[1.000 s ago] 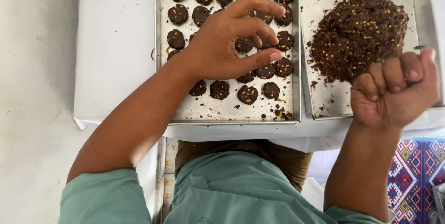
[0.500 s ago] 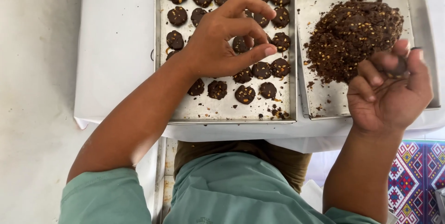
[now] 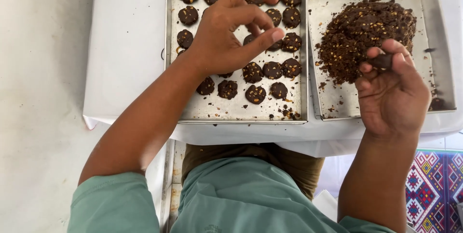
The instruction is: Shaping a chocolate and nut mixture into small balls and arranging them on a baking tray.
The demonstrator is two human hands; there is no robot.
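Right hand (image 3: 393,93) pinching dough lump (image 3: 382,61) over tray (image 3: 440,45)

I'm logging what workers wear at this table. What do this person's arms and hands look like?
Both arms are bare from the upper arm down, under short sleeves of a sage-green top. The left hand and right hand are bare too: no gloves, and no rings, watch or bracelets show.

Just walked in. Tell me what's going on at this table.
A person in a green shirt is shaping dark chocolate-coloured dough. The right hand pinches a small dark dough piece in its fingers, beside the crumbly brown dough heap on the right metal tray. The left hand hovers, fingers spread, over rows of round nut-flecked dough discs on the left metal tray.
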